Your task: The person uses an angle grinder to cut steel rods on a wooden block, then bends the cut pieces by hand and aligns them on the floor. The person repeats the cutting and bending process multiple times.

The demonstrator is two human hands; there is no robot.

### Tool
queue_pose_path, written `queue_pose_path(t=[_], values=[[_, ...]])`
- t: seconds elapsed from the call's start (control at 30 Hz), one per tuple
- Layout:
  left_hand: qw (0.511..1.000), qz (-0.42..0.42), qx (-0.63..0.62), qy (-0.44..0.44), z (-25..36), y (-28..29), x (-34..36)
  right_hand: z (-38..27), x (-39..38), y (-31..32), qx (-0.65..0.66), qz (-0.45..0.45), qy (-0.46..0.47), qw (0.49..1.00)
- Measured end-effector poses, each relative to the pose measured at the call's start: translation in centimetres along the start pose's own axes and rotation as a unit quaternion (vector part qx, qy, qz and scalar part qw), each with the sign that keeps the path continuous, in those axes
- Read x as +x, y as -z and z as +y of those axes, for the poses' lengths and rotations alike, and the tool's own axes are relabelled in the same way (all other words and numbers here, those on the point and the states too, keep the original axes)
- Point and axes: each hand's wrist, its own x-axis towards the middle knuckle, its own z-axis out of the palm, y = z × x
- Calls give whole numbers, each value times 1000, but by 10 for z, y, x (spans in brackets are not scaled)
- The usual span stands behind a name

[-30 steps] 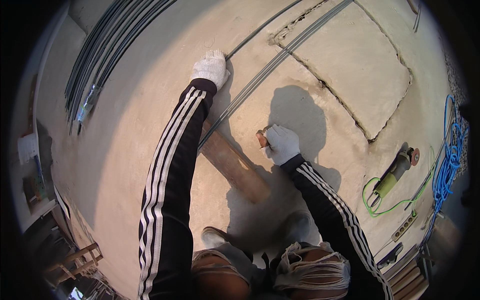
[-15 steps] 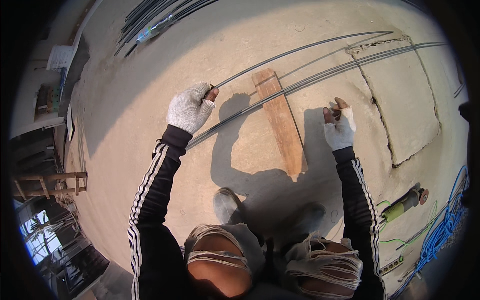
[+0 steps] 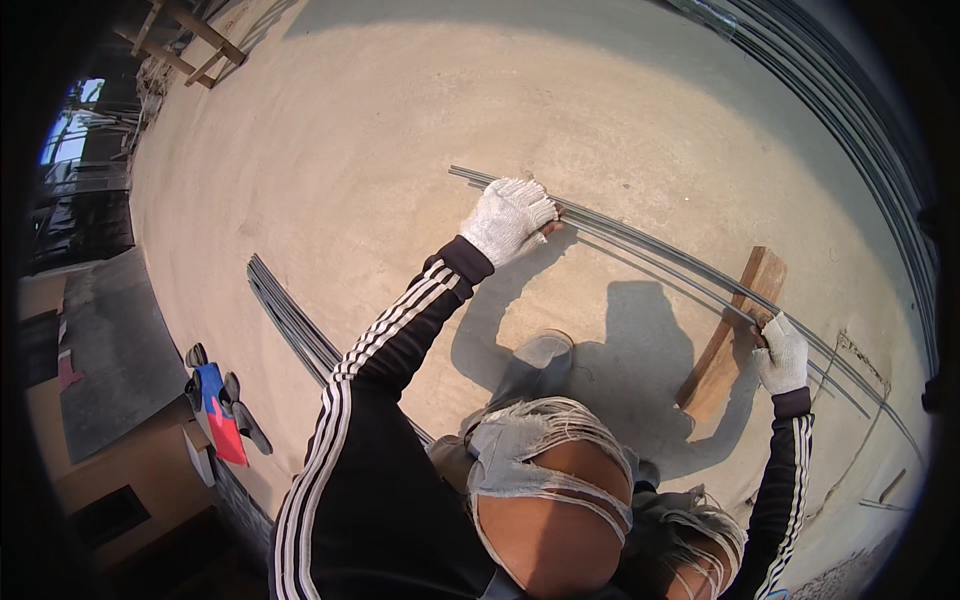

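Several thin grey steel rods (image 3: 640, 237) run side by side from the upper middle down to the right. My left hand (image 3: 512, 220), in a white knitted fingerless glove, is closed round them near their far left end. Further along, my right hand (image 3: 783, 352), gloved alike, has its bare fingers curled on the rods where they cross a wooden plank (image 3: 722, 345). The plank lies on the concrete under the rods, partly in shadow. My left palm and the inner side of the grip are hidden.
Another bundle of rods (image 3: 290, 318) lies to my left, partly behind my arm. A larger rod bundle (image 3: 850, 125) curves along the upper right. Footwear surrounds a blue and red mat (image 3: 222, 415) at the left. A wooden frame (image 3: 190, 45) stands far left.
The view has swung to the left. My right hand, held free in the air before, now grips the rods. My left hand held one raised rod; now the rods lie together in its grasp.
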Motion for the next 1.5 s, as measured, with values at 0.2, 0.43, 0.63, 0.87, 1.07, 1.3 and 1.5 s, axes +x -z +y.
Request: queue_pose_path(t=[0.2, 0.43, 0.63, 0.87, 1.07, 1.3, 1.5], values=[[764, 377, -165, 497, 6, -48, -43, -13, 50, -35, 24, 3, 9, 1000], [295, 448, -747, 393, -41, -80, -37, -20, 84, -65, 5, -21, 22, 1000], [309, 450, -752, 368, -61, -87, -29, -23, 85, -73, -14, -15, 14, 1000], [262, 469, -767, 352, -62, -85, -33, -15, 76, -76, 3, -15, 11, 1000], [319, 489, -725, 365, -65, -79, -31, -9, 75, -80, -10, -16, 19, 1000], [405, 480, -663, 407, -69, -79, -33, -13, 78, -78, -11, -53, -5, 999], [361, 474, -718, 359, -86, -95, -48, -17, 82, -79, -2, -58, -26, 998]])
